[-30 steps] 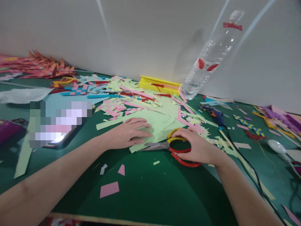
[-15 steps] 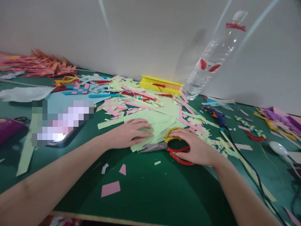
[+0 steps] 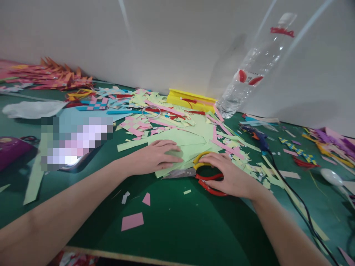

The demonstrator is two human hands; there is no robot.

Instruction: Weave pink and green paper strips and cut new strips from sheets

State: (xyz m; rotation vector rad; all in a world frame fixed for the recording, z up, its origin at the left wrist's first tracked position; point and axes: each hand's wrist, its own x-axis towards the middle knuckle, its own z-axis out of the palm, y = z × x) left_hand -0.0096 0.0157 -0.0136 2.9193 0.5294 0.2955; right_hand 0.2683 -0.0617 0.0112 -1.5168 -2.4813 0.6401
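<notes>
My left hand [image 3: 158,157] lies with its fingers spread on the pale green paper sheets [image 3: 191,137]. My right hand [image 3: 229,175] grips a pair of scissors [image 3: 208,191] with one yellow and one red handle. Its fingers are at the yellow loop and the thumb is in the red one. The grey blades point left, along the near edge of the paper, just under my left fingertips. How much paper lies between the blades I cannot make out.
Green and pink paper scraps [image 3: 135,123] cover the table's middle. A clear bottle [image 3: 244,81] leans against the wall beside a yellow folded strip [image 3: 180,98]. Left lies a phone [image 3: 83,144]; right, a blue glue gun [image 3: 259,138] with a black cable and a white spoon [image 3: 331,176].
The scissor blades have come closer together. Both hands stay in about the same place, and the whole view has shifted slightly.
</notes>
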